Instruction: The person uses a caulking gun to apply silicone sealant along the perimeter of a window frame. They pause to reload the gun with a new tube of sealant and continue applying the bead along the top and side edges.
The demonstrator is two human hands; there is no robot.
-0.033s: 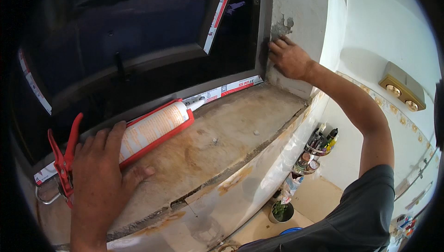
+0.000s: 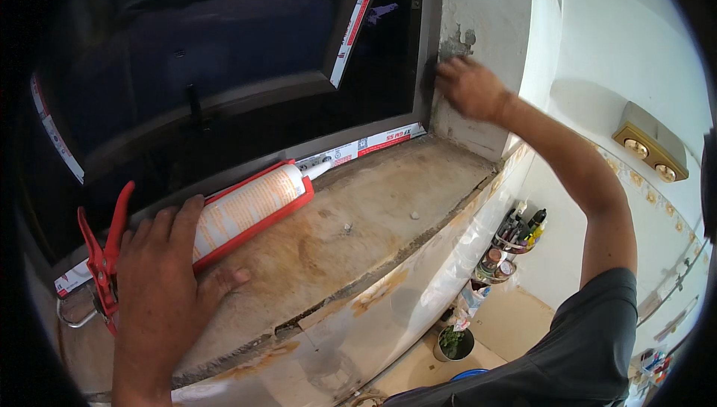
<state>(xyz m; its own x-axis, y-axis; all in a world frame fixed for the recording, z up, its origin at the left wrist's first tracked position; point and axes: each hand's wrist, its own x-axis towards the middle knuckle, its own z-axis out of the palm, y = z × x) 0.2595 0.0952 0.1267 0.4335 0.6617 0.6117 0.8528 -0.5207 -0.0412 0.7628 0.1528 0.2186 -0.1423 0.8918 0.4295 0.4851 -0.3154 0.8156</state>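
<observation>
A red caulking gun (image 2: 305, 199) with a white cartridge lies on the stone sill (image 2: 388, 183), its pale nozzle (image 2: 320, 169) toward the window frame's lower edge. My left hand (image 2: 160, 272) lies over the gun's rear part, fingers bent across its far side and thumb stretched on the near side. The red handle and trigger (image 2: 112, 258) stick out left of this hand. At the window's right side my right hand (image 2: 470, 88) is against the joint between the dark frame (image 2: 427, 56) and the plastered wall. Motion blurs its fingers; whether they hold anything does not show.
Dark window panes (image 2: 224, 48) fill the upper left, with printed protective tape (image 2: 392, 137) on the frame. Small crumbs (image 2: 414, 214) lie on the sill, whose near edge is cracked. Below right are a wall rack (image 2: 515, 243) of toiletries and a potted plant (image 2: 453, 342).
My right hand has shifted slightly right and up along the frame joint and is now blurred. My left hand and the caulking gun have stayed in place.
</observation>
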